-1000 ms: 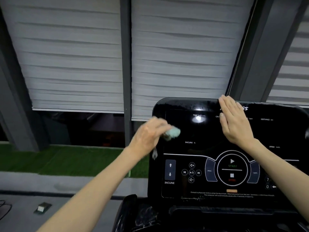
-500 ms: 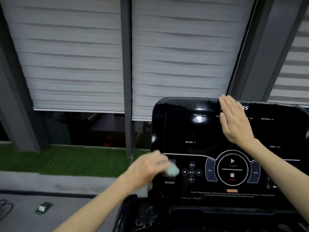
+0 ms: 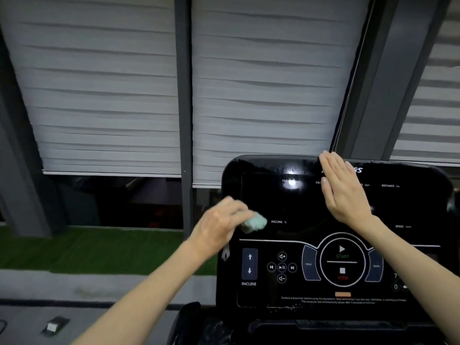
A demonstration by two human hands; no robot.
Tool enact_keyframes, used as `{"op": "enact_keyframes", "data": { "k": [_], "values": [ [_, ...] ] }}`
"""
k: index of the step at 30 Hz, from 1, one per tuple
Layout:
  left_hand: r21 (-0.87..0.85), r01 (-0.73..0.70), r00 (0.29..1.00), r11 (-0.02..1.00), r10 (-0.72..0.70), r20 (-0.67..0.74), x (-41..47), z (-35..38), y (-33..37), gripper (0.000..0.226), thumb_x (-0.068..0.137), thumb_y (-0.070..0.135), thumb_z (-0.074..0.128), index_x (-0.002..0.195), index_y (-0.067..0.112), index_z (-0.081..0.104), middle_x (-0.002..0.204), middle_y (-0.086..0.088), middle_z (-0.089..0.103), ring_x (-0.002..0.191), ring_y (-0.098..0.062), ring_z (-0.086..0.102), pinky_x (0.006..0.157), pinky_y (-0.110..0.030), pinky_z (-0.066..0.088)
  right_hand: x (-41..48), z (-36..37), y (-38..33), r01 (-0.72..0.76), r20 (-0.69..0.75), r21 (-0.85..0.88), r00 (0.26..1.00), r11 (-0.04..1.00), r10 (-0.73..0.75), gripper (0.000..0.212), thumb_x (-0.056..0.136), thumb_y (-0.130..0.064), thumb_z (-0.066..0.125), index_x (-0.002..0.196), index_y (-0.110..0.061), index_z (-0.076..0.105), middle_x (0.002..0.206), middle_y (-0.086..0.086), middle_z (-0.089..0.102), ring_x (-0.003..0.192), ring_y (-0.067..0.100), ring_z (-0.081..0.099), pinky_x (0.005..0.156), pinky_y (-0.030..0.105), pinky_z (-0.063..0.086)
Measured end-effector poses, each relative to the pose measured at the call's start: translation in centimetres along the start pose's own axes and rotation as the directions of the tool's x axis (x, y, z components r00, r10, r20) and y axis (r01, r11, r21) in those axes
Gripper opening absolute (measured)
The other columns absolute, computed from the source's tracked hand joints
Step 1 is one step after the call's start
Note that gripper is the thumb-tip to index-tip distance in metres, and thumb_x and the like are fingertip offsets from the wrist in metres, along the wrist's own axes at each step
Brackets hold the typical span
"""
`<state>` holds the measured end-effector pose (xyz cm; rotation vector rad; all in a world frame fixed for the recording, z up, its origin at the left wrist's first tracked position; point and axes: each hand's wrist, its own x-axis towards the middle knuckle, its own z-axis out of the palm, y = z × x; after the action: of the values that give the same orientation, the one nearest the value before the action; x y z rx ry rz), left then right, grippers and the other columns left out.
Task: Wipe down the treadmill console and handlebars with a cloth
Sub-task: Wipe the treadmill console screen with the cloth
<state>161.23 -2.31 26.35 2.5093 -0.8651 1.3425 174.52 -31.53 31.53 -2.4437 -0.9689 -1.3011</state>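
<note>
Background: grey pleated window blinds (image 3: 99, 95) fill the upper frame; a green strip of artificial grass (image 3: 87, 247) runs across the left centre.
Console: glossy black treadmill console panel (image 3: 410, 210), lower right of the frame, printed with INCLINE arrows, START and STOP.
Cloth: small pale-green wiping cloth (image 3: 256, 222), bunched against the console's left part, just left of the "INCLINE %" label.
Left grip (image 3: 221, 227): blurred, fingers curled round the cloth.
Right grip (image 3: 346, 192): flat, fingers straight and together, resting on the console's upper part.
</note>
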Motion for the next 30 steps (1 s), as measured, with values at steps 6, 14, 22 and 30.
{"op": "enact_keyframes", "data": {
  "k": [6,14,22,30],
  "values": [
    [-0.176,-0.008,0.981,0.984,0.042,0.190,-12.0,3.1,6.1,0.027,0.093,0.006,0.052,0.114,0.020,0.059,0.103,0.008,0.054,0.084,-0.010,0.053,0.059,-0.023,0.051,0.1,-0.2,0.1,-0.001,0.020,-0.021,1.000,1.000,0.001,0.054,0.099,-0.024,0.026,0.148,-0.002,0.030,0.154,0.015,0.032,0.144,0.028,0.026,0.118,0.040,0.014],
    [-0.109,-0.126,0.962,0.986,0.148,0.229,-9.5,2.2,5.3,0.026,0.089,0.007,0.056,0.112,0.019,0.061,0.099,0.004,0.059,0.084,-0.013,0.052,0.057,-0.023,0.050,0.1,-0.6,-0.1,0.005,0.053,-0.045,0.999,0.999,-0.003,0.054,0.099,-0.024,0.025,0.147,0.000,0.030,0.152,0.017,0.033,0.142,0.031,0.028,0.117,0.042,0.018],
    [0.029,0.055,0.998,0.998,-0.055,0.022,4.9,0.3,-0.4,0.038,0.079,-0.014,0.054,0.105,0.009,0.071,0.094,-0.004,0.064,0.082,-0.018,0.048,0.050,-0.038,0.054,-0.1,-0.3,-0.2,-0.027,0.052,-0.023,0.998,0.999,0.029,0.054,0.100,-0.025,0.022,0.149,-0.003,0.027,0.155,0.014,0.028,0.145,0.028,0.022,0.118,0.043,0.016],
    [-0.153,0.025,0.997,0.988,-0.013,0.080,-5.0,4.0,4.9,0.036,0.082,-0.010,0.065,0.111,0.011,0.068,0.098,-0.003,0.064,0.083,-0.018,0.054,0.062,-0.032,0.055,-0.2,-0.4,-0.2,-0.013,0.038,-0.005,0.999,1.000,0.014,0.053,0.101,-0.023,0.025,0.149,-0.001,0.028,0.155,0.016,0.029,0.145,0.029,0.022,0.119,0.044,0.016]
  ]
}}
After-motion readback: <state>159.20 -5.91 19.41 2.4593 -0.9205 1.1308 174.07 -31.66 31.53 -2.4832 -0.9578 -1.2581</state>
